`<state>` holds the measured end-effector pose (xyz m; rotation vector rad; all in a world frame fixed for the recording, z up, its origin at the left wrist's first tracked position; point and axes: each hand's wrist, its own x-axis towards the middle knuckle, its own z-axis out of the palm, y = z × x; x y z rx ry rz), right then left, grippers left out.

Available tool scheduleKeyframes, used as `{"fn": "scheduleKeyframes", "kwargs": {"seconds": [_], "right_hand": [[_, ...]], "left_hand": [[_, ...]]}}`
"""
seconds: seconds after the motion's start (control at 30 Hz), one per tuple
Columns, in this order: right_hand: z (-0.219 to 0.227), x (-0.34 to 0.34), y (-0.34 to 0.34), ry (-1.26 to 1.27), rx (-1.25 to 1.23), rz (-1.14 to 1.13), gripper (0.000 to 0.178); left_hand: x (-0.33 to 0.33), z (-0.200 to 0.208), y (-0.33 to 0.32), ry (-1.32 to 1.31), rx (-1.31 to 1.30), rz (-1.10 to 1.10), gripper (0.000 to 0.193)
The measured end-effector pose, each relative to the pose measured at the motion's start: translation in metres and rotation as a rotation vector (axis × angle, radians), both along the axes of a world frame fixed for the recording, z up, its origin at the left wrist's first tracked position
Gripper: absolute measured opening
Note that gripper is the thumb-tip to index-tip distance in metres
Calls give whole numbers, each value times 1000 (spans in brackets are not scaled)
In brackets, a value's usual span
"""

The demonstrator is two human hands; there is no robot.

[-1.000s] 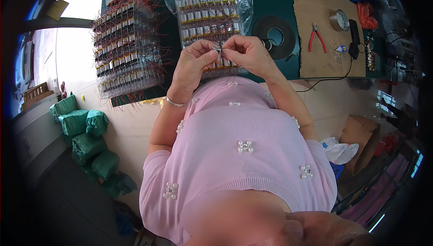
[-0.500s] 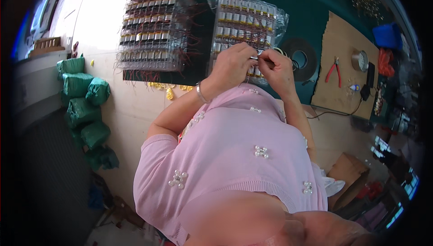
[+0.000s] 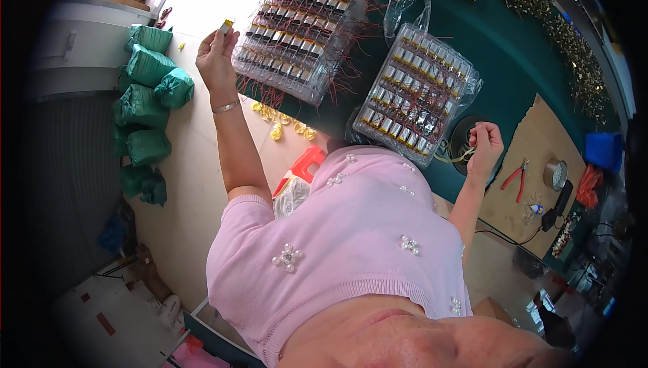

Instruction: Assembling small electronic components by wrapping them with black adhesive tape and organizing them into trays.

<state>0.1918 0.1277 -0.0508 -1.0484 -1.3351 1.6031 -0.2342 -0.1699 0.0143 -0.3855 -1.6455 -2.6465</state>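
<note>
Batches of wired cells [image 3: 405, 91]: two. Pliers [image 3: 518, 180]: one pair. Left hand [image 3: 217, 59]: fingertips clamped on one small piece [image 3: 226, 26]. Right hand [image 3: 486, 146]: fingers curled together, touching pale strip [image 3: 464, 156].

1 tilted, yellow-tipped silvery cell [image 3: 226, 27]

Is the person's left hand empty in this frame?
No, the left hand pinches a small silver piece with a yellow end, to the left of the tray stack.

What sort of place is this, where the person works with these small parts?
Probably an assembly workshop: rows of wired parts, red-handled pliers on cardboard and piled green bundles suggest it.
</note>
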Motion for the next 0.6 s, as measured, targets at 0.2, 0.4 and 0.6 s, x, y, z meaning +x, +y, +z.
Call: {"fn": "scheduleKeyframes", "kwargs": {"seconds": [0.2, 0.4, 0.6], "right_hand": [[-9, -7, -12, -11, -54, 78, 7], [-9, -3, -12, -38, -52, 102, 7], [-9, -5, -14, -11, -74, 97, 6]], "left_hand": [[-17, -42, -23, -30, -369, 150, 18], [-10, -47, -30, -100, -429, 194, 20], [-14, -29, -30, 308, -715, 365, 13]]}}
